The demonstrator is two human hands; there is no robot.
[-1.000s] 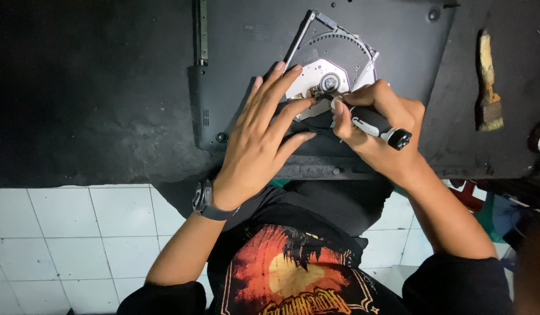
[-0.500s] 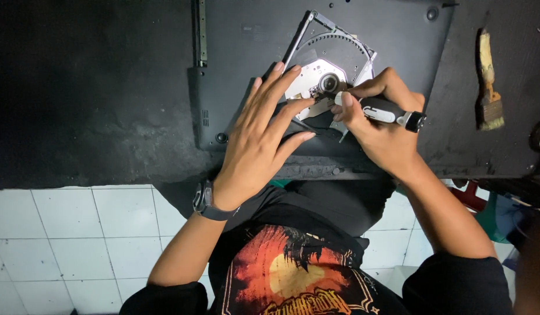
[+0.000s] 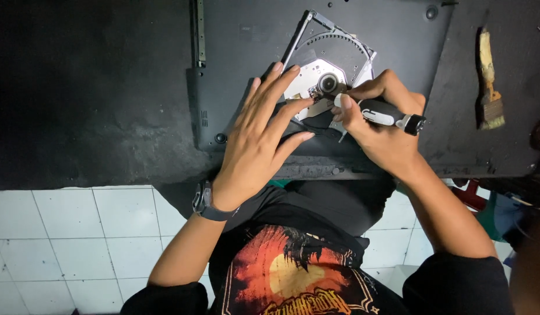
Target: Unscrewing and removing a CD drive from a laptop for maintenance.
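Both hands are working: left hand (image 3: 259, 137) spreading fingers flat beside the optical drive (image 3: 328, 67), right hand (image 3: 379, 125) pinching a screwdriver (image 3: 382, 114) lying crosswise just below its hub.

I count two hands of mine over the worktop (image 3: 107, 116): my left hand (image 3: 255, 149), one, lying flat with five fingers spread, and my right hand (image 3: 384, 131), one, wrapped round one screwdriver (image 3: 384, 114) with a black and white handle. Under them I see one dark laptop base (image 3: 252, 35), and on it one optical drive (image 3: 331, 64) with one round spindle (image 3: 327, 83) at its middle. Near the worktop's right edge lies one paintbrush (image 3: 490, 81). On my left wrist sits one watch (image 3: 204, 204). One metal strip (image 3: 199, 35) stands along the laptop base's left edge.
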